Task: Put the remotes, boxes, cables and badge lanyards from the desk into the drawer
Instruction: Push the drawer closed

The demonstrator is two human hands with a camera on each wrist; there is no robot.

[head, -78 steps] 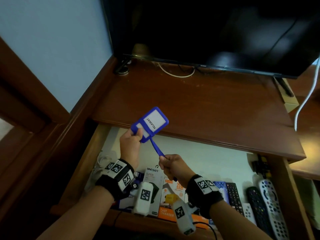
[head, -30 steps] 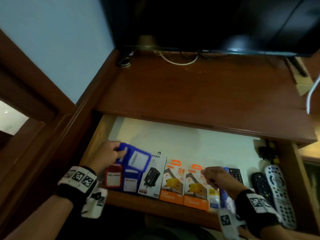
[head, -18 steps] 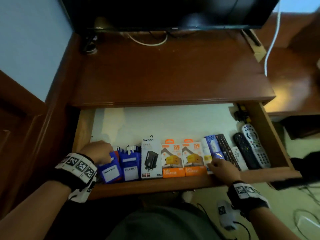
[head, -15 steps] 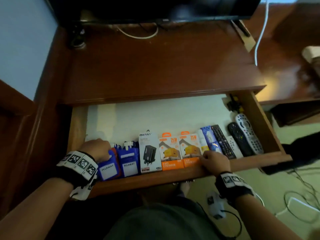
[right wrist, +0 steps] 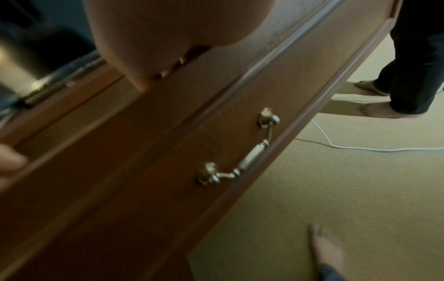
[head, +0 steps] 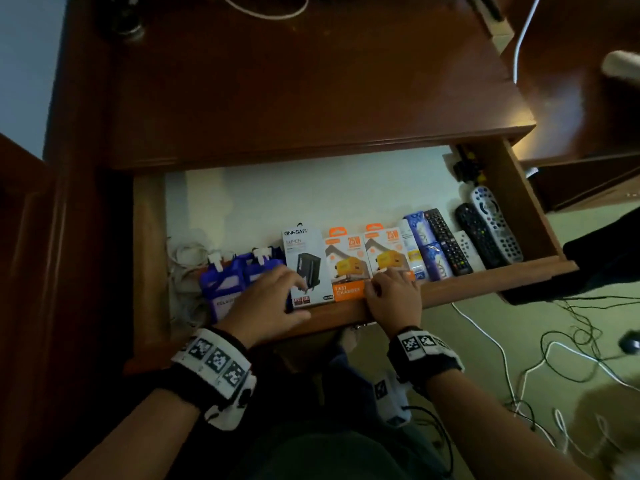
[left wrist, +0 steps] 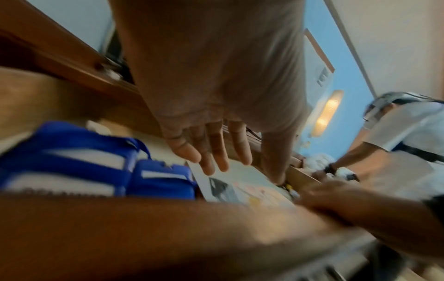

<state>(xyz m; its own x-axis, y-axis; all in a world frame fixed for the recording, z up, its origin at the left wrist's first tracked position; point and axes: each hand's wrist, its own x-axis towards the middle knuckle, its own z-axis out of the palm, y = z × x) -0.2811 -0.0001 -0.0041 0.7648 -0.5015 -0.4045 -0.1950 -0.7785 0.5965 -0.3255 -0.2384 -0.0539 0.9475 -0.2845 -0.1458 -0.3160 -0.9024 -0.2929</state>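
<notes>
The drawer (head: 467,278) stands open. Along its front lie white cables (head: 187,261), blue badge holders (head: 225,282) (left wrist: 72,157), a white charger box (head: 304,258), two orange charger boxes (head: 346,261), blue boxes (head: 426,244) and several remotes (head: 485,230). My left hand (head: 287,289) (left wrist: 216,152) hovers over the badge holders and the white box, fingers straight and holding nothing. My right hand (head: 391,292) (right wrist: 149,38) hooks its fingers over the drawer front (right wrist: 216,95) by the orange boxes; the fingertips are hidden in the right wrist view.
The wooden desk top (head: 294,81) carries a white cable (head: 270,8) at the back. A metal handle (right wrist: 240,152) hangs on the drawer front. Loose cables (head: 519,358) trail on the carpet. Another person (left wrist: 403,142) stands to the right.
My left hand has let go of the blue badge holder and slid right towards the white box. My right hand has settled over the drawer front. The head view has tipped down.
</notes>
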